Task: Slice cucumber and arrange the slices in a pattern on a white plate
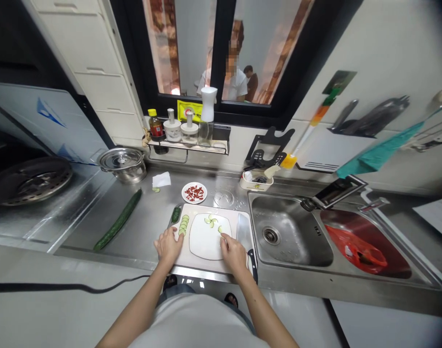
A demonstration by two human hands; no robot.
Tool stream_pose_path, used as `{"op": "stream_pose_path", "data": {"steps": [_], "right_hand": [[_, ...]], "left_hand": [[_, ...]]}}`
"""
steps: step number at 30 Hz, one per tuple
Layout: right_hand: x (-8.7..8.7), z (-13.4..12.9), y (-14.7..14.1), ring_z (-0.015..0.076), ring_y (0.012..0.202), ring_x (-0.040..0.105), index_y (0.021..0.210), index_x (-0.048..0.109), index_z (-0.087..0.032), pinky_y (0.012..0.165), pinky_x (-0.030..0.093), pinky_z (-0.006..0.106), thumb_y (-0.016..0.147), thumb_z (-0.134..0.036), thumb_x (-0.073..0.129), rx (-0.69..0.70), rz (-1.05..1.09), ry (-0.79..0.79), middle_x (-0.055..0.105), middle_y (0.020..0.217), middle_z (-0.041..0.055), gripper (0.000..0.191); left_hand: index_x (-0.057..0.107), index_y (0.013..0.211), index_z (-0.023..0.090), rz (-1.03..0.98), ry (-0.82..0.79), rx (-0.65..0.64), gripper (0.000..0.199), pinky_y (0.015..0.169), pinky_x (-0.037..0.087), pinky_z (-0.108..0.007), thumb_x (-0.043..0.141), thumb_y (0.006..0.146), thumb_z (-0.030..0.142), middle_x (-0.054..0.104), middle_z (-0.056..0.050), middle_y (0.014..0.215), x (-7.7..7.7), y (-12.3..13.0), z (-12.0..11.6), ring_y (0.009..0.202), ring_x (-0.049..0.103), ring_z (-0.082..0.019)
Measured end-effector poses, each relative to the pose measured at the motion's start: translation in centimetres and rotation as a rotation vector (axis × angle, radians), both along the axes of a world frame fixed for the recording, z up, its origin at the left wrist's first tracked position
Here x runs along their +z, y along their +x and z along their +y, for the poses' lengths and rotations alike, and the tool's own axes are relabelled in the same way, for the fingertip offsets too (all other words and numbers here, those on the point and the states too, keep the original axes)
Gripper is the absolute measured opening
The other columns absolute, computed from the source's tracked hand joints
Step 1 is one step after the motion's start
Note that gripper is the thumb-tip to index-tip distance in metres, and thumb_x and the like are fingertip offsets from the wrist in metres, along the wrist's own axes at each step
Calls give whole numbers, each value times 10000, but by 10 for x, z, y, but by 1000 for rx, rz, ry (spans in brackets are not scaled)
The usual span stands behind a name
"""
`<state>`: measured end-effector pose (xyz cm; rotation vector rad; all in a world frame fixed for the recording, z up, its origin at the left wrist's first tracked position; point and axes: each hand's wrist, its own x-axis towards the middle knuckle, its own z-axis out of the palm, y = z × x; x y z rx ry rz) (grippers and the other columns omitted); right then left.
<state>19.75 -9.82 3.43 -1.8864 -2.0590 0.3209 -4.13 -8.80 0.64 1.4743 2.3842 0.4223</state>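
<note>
In the head view, your left hand (169, 245) rests at the near end of a row of cucumber slices (184, 224) on the cutting board (197, 209); its fingers are bent, but you cannot tell whether they grip one. Your right hand (234, 253) pinches a thin slice (220, 229) between thumb and fingertips at the right side of the white plate (206, 244). More slices (211, 221) lie fanned out near that plate's far edge.

Beside the row you have a short cucumber piece (175, 214), and along the board's right side a knife (243, 232), its black handle toward you. The board sits on a steel counter (152, 208) with wet spots beyond it. To your left lie a whole cucumber (119, 222) and a lidded pot (123, 166); a small dish (184, 195) of red bits stands past the board.

On your right is a double sink (279, 212), a red bag (362, 253) in its farther basin. Ahead, a shelf (206, 146) of seasoning containers hangs below a black-framed window (224, 29), through which people (237, 84) show.
</note>
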Motion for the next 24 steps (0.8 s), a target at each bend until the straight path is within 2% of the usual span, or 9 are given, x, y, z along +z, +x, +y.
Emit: {"op": "stream_pose_path", "data": {"steps": [6,12,16,19,24], "right_hand": [[2,-2,-3,160,834,657,1125,668,-210,738,432,216,940,-284,347,5,16,-3,726,948,60,378],[2,-7,-3,159,811,656,1104,670,-200,708,426,212,937,-283,344,-2,10,-11,726,902,67,375],[5,-7,-2,169,802,655,1090,677,-201,706,428,220,936,-297,339,-4,54,-10,725,881,67,383],[13,-4,-5,174,810,650,1093,676,-194,727,438,227,926,-315,355,-6,144,6,721,882,69,382],[40,7,-18,163,776,620,1043,676,-175,749,452,239,892,-321,409,18,380,44,699,882,66,339]], "left_hand": [[626,964,218,7,-23,-7,278,922,298,-474,525,810,426,640,-96,1033,-4,0,4,994,541,-291],[624,863,220,-121,36,40,180,888,342,-390,541,804,369,675,-45,913,-3,1,5,945,576,-243],[625,852,223,-352,94,107,166,805,395,-309,580,776,364,694,-5,842,-5,-1,9,845,616,-191],[632,838,189,-602,171,135,245,721,435,-264,644,715,399,693,-15,794,0,0,16,751,630,-161],[644,815,145,-940,299,51,362,670,480,-249,721,623,441,681,-36,735,27,10,22,691,630,-144]]}}
